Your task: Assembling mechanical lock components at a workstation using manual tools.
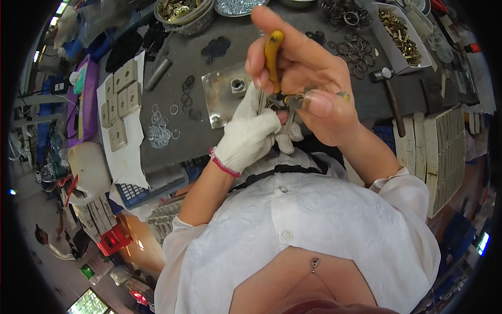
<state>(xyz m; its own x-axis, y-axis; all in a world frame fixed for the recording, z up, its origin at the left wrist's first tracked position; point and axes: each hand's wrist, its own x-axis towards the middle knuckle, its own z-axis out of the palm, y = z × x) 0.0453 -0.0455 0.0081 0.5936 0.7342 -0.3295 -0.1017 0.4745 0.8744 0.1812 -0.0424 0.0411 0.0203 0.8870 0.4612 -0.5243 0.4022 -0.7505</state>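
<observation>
My right hand [327, 86] is bare and curls loosely around a pair of pliers with yellow handles [271, 58]. One handle lies along the fingers, the other under the thumb. The pliers' jaws point down toward my left hand [250, 135], which wears a white knit glove with a red cuff. Its gloved fingers are closed around a small metal piece at the jaws, too hidden to name; one bare fingertip shows. Just beyond the glove lies a square metal plate [217, 102] with a small block and ring-shaped fitting [238, 86] on it.
Silver rings [159, 130] and dark rings [356, 55] lie in loose groups on the grey table. A hammer [388, 83] rests at the right, near a white box of brass-coloured parts [400, 39]. Square metal plates [121, 97] sit on paper at the left, beside a metal cylinder [158, 74].
</observation>
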